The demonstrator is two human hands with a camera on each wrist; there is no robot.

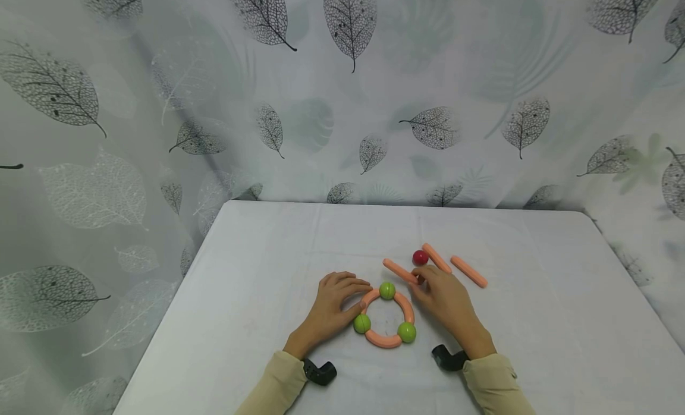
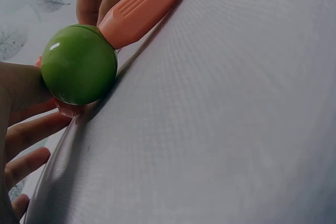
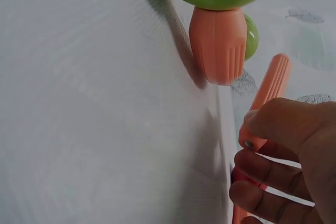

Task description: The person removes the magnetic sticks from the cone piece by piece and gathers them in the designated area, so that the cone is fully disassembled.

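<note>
A ring of curved orange rods (image 1: 383,340) joined by green balls (image 1: 407,332) lies on the white table. My left hand (image 1: 334,302) is at the ring's left side, its thumb and fingers about the left curved rod (image 1: 366,299). In the left wrist view the thumb is against a green ball (image 2: 79,65), and the other fingers are spread behind. Just right of the ring, my right hand (image 1: 446,296) pinches one end of a straight orange magnetic rod (image 1: 398,270). The right wrist view shows a metal dot on that end of the rod (image 3: 270,85).
Behind the right hand lie a red ball (image 1: 420,258) and two more straight orange rods (image 1: 468,271). A black device (image 1: 320,373) is on the left wrist and another (image 1: 449,358) on the right. Leaf-patterned curtains (image 1: 321,106) hang behind the table (image 1: 257,254).
</note>
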